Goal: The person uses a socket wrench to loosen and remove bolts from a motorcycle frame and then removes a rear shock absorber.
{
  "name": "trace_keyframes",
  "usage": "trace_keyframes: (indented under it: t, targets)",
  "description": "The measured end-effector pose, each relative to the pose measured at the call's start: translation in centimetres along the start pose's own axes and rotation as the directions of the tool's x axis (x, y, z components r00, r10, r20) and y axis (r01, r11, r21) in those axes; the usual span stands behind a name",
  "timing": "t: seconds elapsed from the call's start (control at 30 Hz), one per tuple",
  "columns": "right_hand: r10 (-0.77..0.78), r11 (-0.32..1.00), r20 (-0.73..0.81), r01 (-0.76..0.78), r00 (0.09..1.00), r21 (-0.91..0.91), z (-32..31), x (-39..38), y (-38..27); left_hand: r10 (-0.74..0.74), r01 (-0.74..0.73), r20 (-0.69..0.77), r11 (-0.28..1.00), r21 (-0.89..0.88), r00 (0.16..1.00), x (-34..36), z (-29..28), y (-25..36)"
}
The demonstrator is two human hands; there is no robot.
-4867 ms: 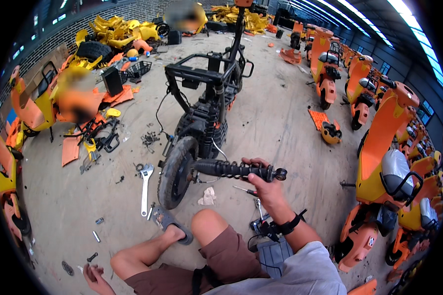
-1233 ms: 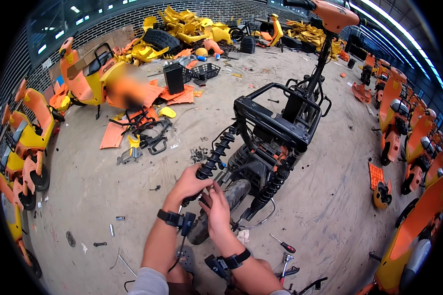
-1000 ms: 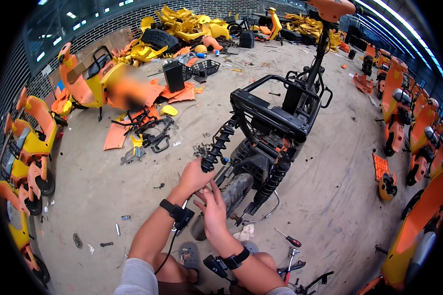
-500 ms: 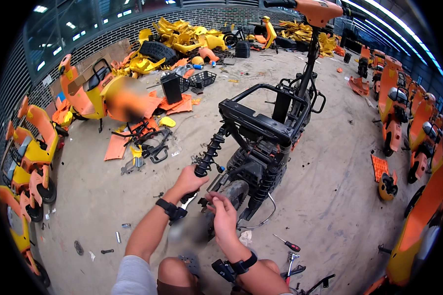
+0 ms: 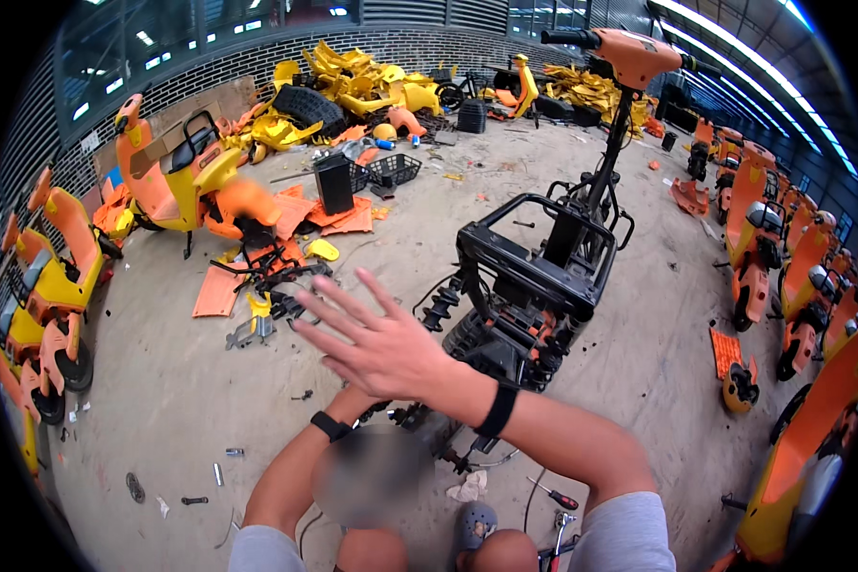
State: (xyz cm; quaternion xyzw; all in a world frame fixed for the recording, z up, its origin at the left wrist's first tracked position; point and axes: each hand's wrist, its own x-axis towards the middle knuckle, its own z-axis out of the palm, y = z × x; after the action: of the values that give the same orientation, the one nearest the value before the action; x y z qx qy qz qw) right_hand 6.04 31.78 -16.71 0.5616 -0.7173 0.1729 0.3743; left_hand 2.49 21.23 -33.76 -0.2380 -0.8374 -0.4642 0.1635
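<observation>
A stripped black scooter frame with an orange handlebar cover stands in front of me. My right hand is raised at its rear left, open with fingers spread, holding nothing. Beneath it, my left hand is mostly covered by the right; its fingers are hidden, so its hold cannot be seen. Just beyond the right fingertips is the left coil-spring shock absorber, whose lower end is covered. A blurred grey patch hides what lies below my hands.
On the floor by my right foot lie a screwdriver, a ratchet wrench and crumpled paper. Sockets lie at the left. Removed orange panels and black brackets are farther left. Orange scooters line the right side.
My right hand has lifted from beside the rear wheel and swung left over my left hand, its fingers spreading. The left hand, earlier around the shock absorber, is lower. The view has shifted.
</observation>
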Motion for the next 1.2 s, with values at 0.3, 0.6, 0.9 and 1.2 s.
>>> trace_keyframes:
  t: [0.3,0.6,0.9,1.2]
  targets:
    - [0.088,0.989,0.258,-0.054,0.962,-0.136,7.8,-4.0,7.6,-0.355,0.333,0.126,0.928,0.17,0.926,0.6,-1.3,3.3]
    - [0.165,0.973,0.515,-0.053,0.841,-0.226,4.3,-4.9,12.0,-0.484,0.468,0.05,0.864,0.187,0.873,1.0,-0.1,3.5]
    - [0.177,0.971,0.414,-0.09,0.893,-0.22,5.9,-5.9,11.4,-0.616,0.581,0.128,0.781,0.23,0.777,1.4,0.8,3.1]
    - [0.193,0.952,0.364,-0.085,0.911,-0.293,4.7,-7.3,11.7,-0.519,0.494,0.117,0.848,0.191,0.847,1.4,1.8,2.8]
